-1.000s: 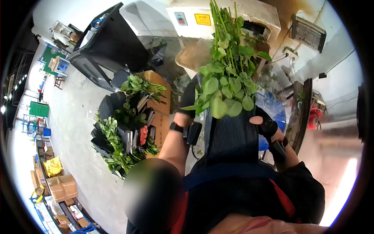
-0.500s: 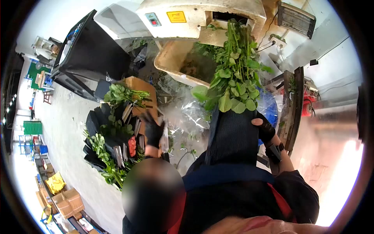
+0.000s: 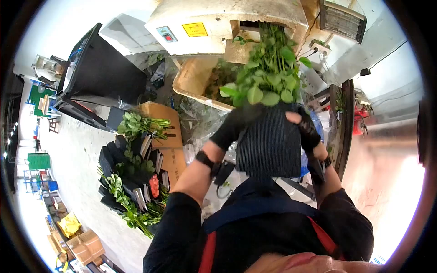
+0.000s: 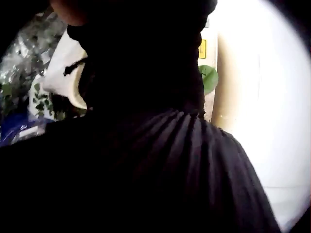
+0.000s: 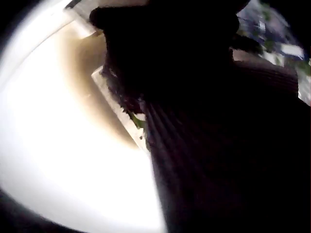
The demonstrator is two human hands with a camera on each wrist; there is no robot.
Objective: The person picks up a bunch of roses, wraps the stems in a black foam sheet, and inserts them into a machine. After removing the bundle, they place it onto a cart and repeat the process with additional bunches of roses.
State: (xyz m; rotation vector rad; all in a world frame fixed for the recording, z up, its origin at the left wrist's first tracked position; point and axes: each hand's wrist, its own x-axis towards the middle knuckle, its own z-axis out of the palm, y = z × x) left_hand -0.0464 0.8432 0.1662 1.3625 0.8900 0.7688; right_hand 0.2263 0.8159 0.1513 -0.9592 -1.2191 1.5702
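A bunch of leafy green stems [image 3: 271,79], wrapped in black ribbed paper [image 3: 268,148], is held out in front of the body. Its cut ends reach into the dark opening of a white machine [image 3: 218,29]; the paper hides its other end. My left hand [image 3: 239,123], in a dark fingerless glove, grips the wrap from the left. On the right side my right hand [image 3: 307,129] grips it with the thumb on top. The wrap's pleats [image 4: 189,145] draw together under the left hand in the left wrist view. Both wrist views are very dark, with most fingers hidden.
A dirty cream bin [image 3: 182,82] with plant scraps stands below the machine. To the left, several wrapped bunches [image 3: 132,157] lie by a cardboard box [image 3: 166,116], with a large black container [image 3: 104,77] behind. A dark frame [image 3: 346,123] stands at the right, a heater [image 3: 343,22] above.
My left hand left the bunch, moved out over the pile on the left, and is back on the wrap. The bunch's stem ends moved forward into the machine's opening; the right hand kept its grip.
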